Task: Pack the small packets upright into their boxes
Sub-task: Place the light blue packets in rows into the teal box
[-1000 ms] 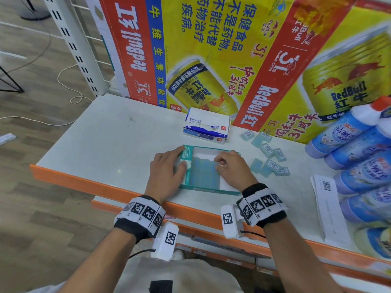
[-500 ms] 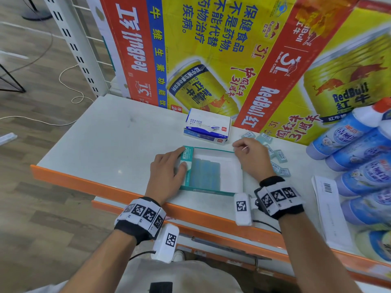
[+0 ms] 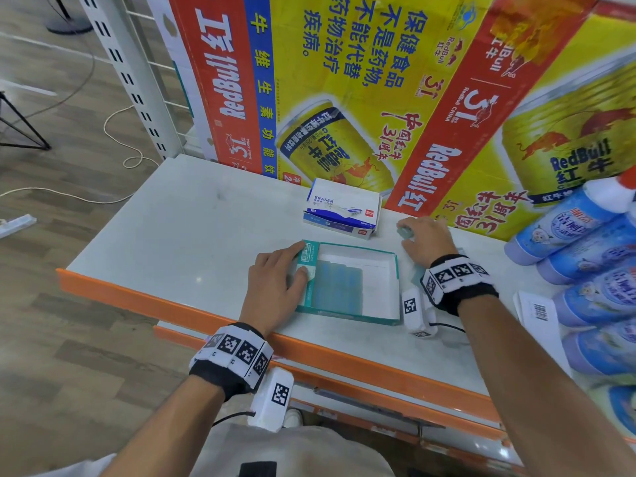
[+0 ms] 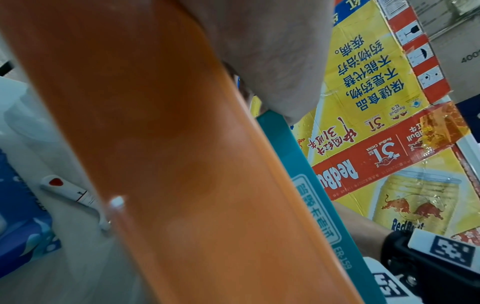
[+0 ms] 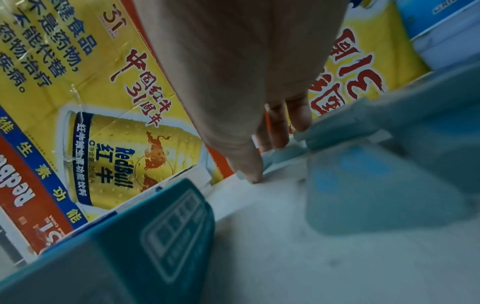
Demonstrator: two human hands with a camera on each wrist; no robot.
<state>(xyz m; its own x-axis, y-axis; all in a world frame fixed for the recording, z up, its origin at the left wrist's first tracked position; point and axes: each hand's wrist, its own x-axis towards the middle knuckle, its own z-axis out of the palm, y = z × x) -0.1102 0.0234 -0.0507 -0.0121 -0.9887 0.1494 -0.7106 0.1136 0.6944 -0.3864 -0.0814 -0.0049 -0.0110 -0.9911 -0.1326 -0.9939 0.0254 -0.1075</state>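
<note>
An open teal box [image 3: 378, 316] lies on the white shelf, with a row of small blue packets [image 3: 339, 287] standing upright in its left half. My left hand [image 3: 299, 261] holds the box's left wall, thumb on the inner flap and fingers along the outside. In the left wrist view only the palm [image 4: 272, 51] and the box's side [image 4: 309, 191] show. My right hand [image 3: 418, 235] is behind the box's right corner, fingers curled down on a loose packet [image 3: 403, 232]. In the right wrist view the fingertips [image 5: 298, 121] rest on loose packets [image 5: 285, 153].
A white and blue eraser box [image 3: 342, 210] lies behind the teal box. Red Bull cartons [image 3: 378, 98] wall the back. Blue bottles [image 3: 585, 242] lie at the right, with a white barcoded paper [image 3: 538, 311] beside them. The orange shelf edge [image 3: 344, 352] runs along the front.
My right hand left the inside of the box and moved back and right onto the loose packets. The left hand stayed on the box's left wall.
</note>
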